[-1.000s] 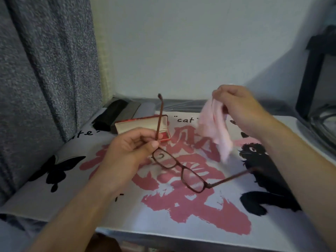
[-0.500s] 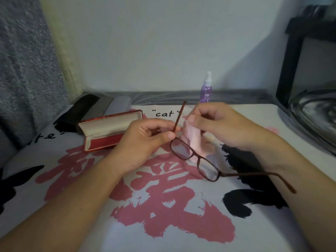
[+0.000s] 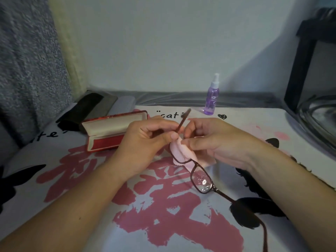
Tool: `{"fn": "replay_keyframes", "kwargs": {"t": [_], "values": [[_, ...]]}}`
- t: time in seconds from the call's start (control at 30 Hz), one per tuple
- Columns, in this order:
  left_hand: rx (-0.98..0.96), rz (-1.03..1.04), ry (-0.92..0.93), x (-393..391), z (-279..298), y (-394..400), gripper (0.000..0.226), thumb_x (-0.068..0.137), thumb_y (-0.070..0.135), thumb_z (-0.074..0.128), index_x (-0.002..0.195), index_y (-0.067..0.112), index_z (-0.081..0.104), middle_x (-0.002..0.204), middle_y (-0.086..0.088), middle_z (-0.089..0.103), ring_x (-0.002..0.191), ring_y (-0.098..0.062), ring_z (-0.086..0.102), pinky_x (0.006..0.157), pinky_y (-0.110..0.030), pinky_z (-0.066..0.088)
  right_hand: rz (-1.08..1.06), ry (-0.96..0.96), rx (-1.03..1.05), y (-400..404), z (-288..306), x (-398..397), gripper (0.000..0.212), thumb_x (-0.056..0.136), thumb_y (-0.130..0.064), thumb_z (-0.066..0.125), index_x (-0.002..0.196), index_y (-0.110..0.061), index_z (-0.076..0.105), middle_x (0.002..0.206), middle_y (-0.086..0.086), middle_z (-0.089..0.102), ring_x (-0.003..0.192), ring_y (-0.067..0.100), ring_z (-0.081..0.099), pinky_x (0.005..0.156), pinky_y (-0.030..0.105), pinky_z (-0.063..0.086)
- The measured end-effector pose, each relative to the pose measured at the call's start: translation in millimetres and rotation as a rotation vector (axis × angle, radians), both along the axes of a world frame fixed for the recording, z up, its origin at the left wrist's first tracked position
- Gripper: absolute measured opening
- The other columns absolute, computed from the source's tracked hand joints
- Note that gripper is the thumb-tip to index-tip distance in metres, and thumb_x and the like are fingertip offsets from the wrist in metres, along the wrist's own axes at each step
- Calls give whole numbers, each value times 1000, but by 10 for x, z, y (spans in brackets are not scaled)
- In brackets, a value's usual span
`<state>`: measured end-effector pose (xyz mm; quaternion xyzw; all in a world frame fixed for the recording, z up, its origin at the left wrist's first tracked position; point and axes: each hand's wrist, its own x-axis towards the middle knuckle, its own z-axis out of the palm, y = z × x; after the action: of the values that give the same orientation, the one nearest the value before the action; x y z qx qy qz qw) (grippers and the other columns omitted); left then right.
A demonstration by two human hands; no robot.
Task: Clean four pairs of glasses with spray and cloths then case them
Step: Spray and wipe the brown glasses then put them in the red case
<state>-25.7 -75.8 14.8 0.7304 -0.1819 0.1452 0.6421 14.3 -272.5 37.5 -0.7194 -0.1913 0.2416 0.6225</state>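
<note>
left hand (image 3: 143, 142): pinching thin brown-framed glasses (image 3: 201, 177) at the hinge;
right hand (image 3: 212, 142): fingers pinching soft pink cloth (image 3: 180, 151) over one rectangular lens

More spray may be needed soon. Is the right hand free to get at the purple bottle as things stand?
Probably not at once: the right hand pinches the pink cloth over a lens. The way to the spray bottle looks open once it lets go.

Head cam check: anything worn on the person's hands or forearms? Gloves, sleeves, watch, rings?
Nothing worn that shows. The left hand and right hand are bare, with no gloves and no rings visible on the fingers in view. Both forearms are bare to the bottom edge of the frame: no sleeves, watch, bands or markings. Fingernails are short and unpainted where they show.
</note>
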Motion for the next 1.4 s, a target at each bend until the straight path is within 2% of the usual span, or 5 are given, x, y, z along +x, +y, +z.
{"fn": "replay_keyframes", "kwargs": {"t": [0.27,0.53,0.7,1.03,1.4], "values": [[-13,41,-80,-15,-4,-12,18,80,9,74,97,13,77,97,-16,74,89,-17,72,85,-27,58,32,-165,-240,48,66,-132,26,95,-28,68,82,-5,65,65,2,52,58,10,51,64,18,42],[15,41,-103,-11,-43,-26,18,82,5,74,99,11,78,89,-6,72,86,-17,68,82,-28,54,112,-14,-86,122,-57,-121,23,83,-7,80,100,4,68,84,8,66,79,13,63,80,30,49],[12,13,-81,-11,-47,-49,19,84,1,74,101,7,77,87,-1,72,85,-15,69,83,-27,54,27,-33,-19,170,-106,-126,44,76,-19,79,111,6,69,120,35,64,119,42,63,111,57,44],[-157,-82,158,6,54,74,23,73,4,72,95,5,76,91,-5,79,88,-15,75,82,-22,56,-34,-7,68,217,-135,-191,31,92,-25,69,103,5,71,107,40,64,100,53,65,95,72,46],[-88,-76,71,-35,54,41,24,72,9,74,87,25,82,92,0,79,88,-12,74,82,-22,57,107,136,69,147,-161,-128,29,79,-7,80,104,3,68,85,12,67,77,22,64,64,29,50]]}}
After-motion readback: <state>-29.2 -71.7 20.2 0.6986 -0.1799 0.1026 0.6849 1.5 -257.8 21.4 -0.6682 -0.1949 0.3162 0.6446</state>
